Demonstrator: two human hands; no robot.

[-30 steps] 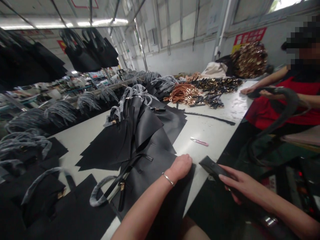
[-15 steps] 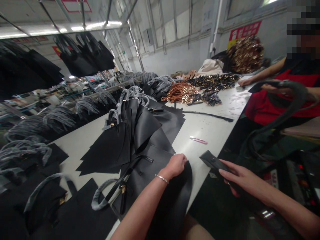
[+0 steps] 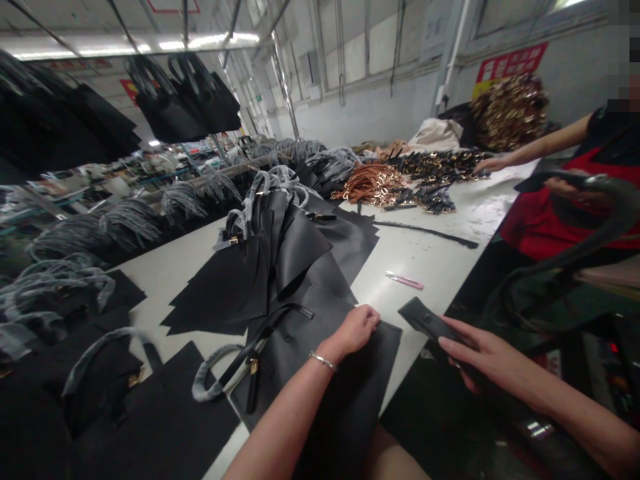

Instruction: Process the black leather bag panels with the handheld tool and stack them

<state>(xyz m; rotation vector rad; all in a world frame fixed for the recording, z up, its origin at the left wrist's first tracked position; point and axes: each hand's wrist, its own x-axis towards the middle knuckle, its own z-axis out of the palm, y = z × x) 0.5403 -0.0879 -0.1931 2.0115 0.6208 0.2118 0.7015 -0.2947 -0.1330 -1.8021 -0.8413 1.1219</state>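
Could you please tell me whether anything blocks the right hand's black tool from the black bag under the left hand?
Nothing visible does; between the black tool and the black bag, only a strip of white table shows.

You have pink-handled snips [image 3: 405, 280] lying to your right, with brown straps [image 3: 367, 181] heaped farther off. At far right, a person [image 3: 560, 139] wears a red apron [image 3: 533, 230].

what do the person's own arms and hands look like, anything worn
The left hand is ungloved, with a slim silvery bracelet around the wrist. The right hand is ungloved too, with no bracelet showing. No sleeves are in view on either side.
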